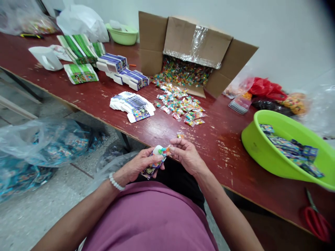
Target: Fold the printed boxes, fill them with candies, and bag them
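Observation:
My left hand (142,162) is closed around a small printed box (152,168), held tilted over my lap at the table's front edge. The box's white flap (157,150) stands open at the top. Between the thumb and fingers of my right hand (184,153) is a small clear packet of colourful candy (165,151), right at the mouth of the box. One loose candy packet (180,135) lies just beyond my right hand. Farther back, a fanned stack of flat printed boxes (133,104) rests left of a spread of candy packets (180,104).
A cardboard carton (193,42) lies on its side, spilling candy packets. At right stands a green basin (248,136) with filled-looking boxes, and red-handled scissors (315,221) lie near the edge. Bundled green boxes (81,73), purple bundles (134,80) and a white mug (45,57) are at left.

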The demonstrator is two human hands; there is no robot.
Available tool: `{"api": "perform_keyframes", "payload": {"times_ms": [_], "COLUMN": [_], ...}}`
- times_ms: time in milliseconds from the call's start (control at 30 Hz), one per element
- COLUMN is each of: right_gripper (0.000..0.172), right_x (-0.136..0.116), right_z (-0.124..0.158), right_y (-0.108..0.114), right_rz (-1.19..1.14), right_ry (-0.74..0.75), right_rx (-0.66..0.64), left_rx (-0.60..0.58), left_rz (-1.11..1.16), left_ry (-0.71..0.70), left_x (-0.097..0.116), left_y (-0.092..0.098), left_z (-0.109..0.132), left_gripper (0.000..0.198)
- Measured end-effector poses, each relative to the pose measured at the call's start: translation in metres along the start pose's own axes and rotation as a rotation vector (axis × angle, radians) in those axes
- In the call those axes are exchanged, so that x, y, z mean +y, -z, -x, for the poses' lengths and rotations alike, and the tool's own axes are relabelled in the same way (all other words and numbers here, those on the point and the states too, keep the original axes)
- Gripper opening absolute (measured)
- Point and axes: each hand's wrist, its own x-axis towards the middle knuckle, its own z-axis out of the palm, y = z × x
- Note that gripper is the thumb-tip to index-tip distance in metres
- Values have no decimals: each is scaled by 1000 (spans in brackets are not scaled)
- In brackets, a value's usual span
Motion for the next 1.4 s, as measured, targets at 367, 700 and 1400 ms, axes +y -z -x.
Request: {"api": "perform_keyframes", "payload": {"times_ms": [367,700,1400], "right_gripper": [39,36,36], "right_x": [3,-2,22], "right_z": [-2,-3,0], "right_y": [2,-1,-9], "right_rz": [52,150,172], "right_ry": [-4,43,75], "right_rx": [21,-16,-154], "left_rx": [27,43,169], "left_rz": [26,5,219], "left_ry": [23,25,-92], "left_x": [-3,-2,-5], "left_y": [0,-1,-13], "left_z": [0,0,-14], "left_gripper": [38,39,46]}}
